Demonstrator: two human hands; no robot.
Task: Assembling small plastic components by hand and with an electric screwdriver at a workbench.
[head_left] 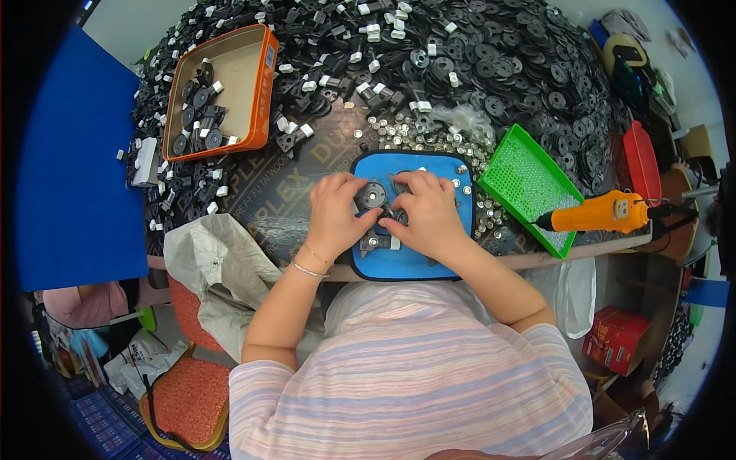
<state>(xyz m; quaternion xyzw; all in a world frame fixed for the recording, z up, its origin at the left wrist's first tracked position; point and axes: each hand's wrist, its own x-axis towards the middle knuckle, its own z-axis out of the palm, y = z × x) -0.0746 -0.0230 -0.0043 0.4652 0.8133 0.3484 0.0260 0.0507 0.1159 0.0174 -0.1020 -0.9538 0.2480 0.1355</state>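
Both hands rest on a blue work mat (452, 222) at the table's near edge. My left hand (336, 215) lies at the mat's left side, fingers curled beside a black disc with a metal centre (372, 195). My right hand (428, 215) presses down next to it, fingertips meeting the left hand over small black parts (387, 211). A black-and-white assembled piece (373, 244) lies on the mat just below the hands. What the fingertips pinch is hidden.
A big heap of black discs and white-tipped parts (475, 61) covers the far table. An orange tray (222, 92) with parts sits far left, a green tray (529, 184) and orange electric screwdriver (598, 215) at right. Small metal nuts (414, 134) lie behind the mat. Blue board (69, 176) left.
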